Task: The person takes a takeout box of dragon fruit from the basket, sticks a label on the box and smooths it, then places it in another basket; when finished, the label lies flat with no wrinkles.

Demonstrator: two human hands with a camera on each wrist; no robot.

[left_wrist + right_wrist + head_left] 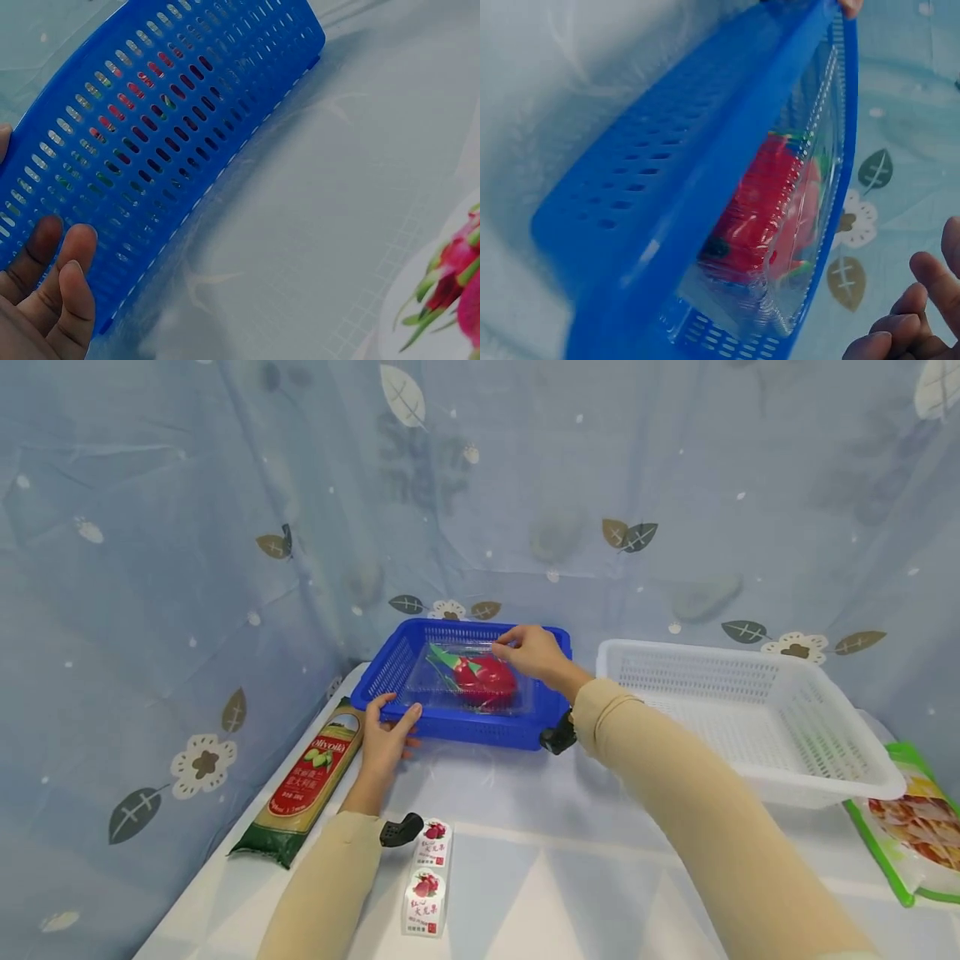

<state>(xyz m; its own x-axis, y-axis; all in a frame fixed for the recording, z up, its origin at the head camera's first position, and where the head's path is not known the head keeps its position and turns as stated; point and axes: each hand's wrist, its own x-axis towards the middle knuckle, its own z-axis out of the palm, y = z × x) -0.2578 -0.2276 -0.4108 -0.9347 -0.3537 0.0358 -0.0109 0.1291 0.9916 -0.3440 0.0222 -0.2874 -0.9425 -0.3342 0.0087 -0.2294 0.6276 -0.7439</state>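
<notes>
A blue basket (480, 731) stands at the back and holds a clear plastic box (431, 681). Inside the box lies a red dragon fruit (491, 683) with green tips. My left hand (385, 747) holds the basket's front left rim, its thumb at the rim and its fingers (77, 244) against the outer slotted wall. Above the box's right side is my right hand (536, 653); in the right wrist view its fingers (900, 326) are loosely bent, apart from the basket, with nothing seen in them. A strip of dragon fruit stickers (426, 881) lies nearer, right of the left forearm.
A white basket (750, 777) stands to the right of the blue one. Beyond it, at the right edge, lies a green-edged food bag (918, 827). A pasta packet (307, 785) lies along the left edge. A patterned curtain (480, 527) hangs behind.
</notes>
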